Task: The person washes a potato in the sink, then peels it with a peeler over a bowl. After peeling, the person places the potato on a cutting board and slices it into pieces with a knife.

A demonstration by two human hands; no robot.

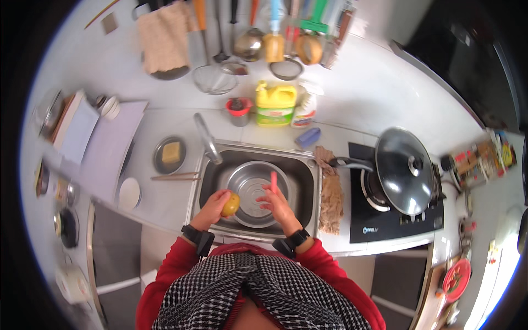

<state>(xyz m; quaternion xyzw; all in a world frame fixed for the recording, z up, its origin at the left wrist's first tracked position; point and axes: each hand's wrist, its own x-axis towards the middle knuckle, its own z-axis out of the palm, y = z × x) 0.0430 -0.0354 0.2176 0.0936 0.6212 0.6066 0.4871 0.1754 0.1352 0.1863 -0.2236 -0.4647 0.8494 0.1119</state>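
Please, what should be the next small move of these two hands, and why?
I would probably bring the pink tool in the right hand closer to the round yellow-brown item in the left hand: each hand holds one thing, the two things are apart, and the metal bowl sits below in the sink.

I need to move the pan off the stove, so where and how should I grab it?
Probably by its long handle, coming from the sink side: it juts left, past the lid, leaving a slim bar to wrap around.
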